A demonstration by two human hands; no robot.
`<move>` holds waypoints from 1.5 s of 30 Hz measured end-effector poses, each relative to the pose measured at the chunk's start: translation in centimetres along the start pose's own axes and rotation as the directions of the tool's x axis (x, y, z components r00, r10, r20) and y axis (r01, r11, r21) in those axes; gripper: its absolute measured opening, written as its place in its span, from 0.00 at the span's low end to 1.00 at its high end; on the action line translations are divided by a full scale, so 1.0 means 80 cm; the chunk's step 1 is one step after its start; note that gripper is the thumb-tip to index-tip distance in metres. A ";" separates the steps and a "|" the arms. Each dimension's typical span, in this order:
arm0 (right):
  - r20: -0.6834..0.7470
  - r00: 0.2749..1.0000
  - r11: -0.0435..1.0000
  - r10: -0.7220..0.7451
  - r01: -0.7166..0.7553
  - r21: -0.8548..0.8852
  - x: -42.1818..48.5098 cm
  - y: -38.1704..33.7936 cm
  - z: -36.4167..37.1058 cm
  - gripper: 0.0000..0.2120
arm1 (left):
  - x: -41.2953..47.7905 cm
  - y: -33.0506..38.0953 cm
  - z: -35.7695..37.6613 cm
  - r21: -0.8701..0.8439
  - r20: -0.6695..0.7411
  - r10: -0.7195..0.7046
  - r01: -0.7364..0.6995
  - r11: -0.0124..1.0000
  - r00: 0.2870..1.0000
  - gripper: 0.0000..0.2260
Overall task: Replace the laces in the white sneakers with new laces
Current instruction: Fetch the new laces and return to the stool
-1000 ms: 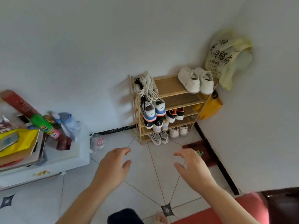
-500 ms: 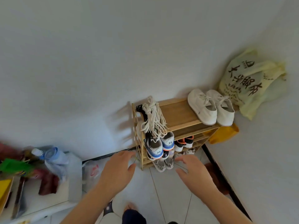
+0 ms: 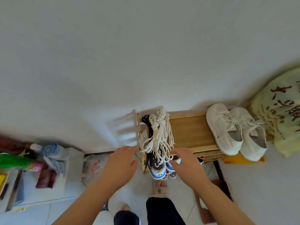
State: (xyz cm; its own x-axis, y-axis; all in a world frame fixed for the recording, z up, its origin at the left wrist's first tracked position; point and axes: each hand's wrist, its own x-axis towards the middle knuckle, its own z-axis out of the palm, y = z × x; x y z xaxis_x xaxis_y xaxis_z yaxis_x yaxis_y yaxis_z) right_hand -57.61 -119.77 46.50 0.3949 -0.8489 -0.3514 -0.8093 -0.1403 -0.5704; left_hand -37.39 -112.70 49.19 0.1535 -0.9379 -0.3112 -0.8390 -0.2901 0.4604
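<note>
Item: white sneakers (image 3: pixel 235 132), one pair. Placed side by side and touching on the top shelf of a wooden shoe rack (image 3: pixel 191 132), at the shelf's right end. The long axes are seen to run from the back edge near the wall to the front edge, toes at the back, heels overhanging the front edge slightly. Uppers are white, of a knit-like texture, with grey linings visible at the openings; white laces are threaded and loosely tied, the ends spread over the tongues.

Item: bundle of white laces (image 3: pixel 159 135). Hung over the left end of the same shelf, knotted near the top, the strands trailing down past the front edge. A few black laces (image 3: pixel 146 119) are noted beside it at the back left corner.

Item: left hand (image 3: pixel 120 164). Held at the rack's front left corner, fingers loosely spread, nothing gripped; the fingertips are near the left post.

Item: right hand (image 3: pixel 186 163). Held at the front edge just right of the lace bundle, fingers slightly curled and parted; whether the strands are touched cannot be told. Nothing is seen clasped.

Item: blue-and-white trainers (image 3: pixel 158 169). Stored on a lower shelf, beneath the hanging laces.

Item: yellow printed bag (image 3: pixel 279 111). Set against the wall, just right of the sneakers.
</note>
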 end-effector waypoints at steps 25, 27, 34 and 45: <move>0.040 0.994 0.977 -0.099 0.105 -0.187 0.245 0.014 0.008 0.15 | 0.089 0.036 0.036 -0.099 -0.063 -0.292 0.285 0.953 0.954 0.18; 0.047 0.991 0.969 -0.128 0.135 -0.209 0.246 0.014 0.005 0.14 | 0.089 0.036 0.035 -0.107 -0.073 -0.295 0.287 0.952 0.953 0.18; -0.035 0.958 0.957 -0.286 0.284 -0.061 0.199 -0.007 -0.053 0.09 | 0.086 0.044 0.025 -0.272 -0.180 -0.341 0.286 0.919 0.923 0.18; 0.208 0.769 0.778 -0.605 0.514 0.363 0.093 -0.119 -0.041 0.11 | 0.004 0.059 -0.019 -0.808 -0.377 -0.600 0.065 0.585 0.706 0.14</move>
State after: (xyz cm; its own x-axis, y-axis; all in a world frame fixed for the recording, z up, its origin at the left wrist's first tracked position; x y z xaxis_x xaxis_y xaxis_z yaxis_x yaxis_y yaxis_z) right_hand -48.40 -126.41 51.75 0.8835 -0.4617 -0.0797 -0.2688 -0.3602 -0.8933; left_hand -40.50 -114.67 52.49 0.8085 -0.5596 -0.1821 -0.0590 -0.3849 0.9211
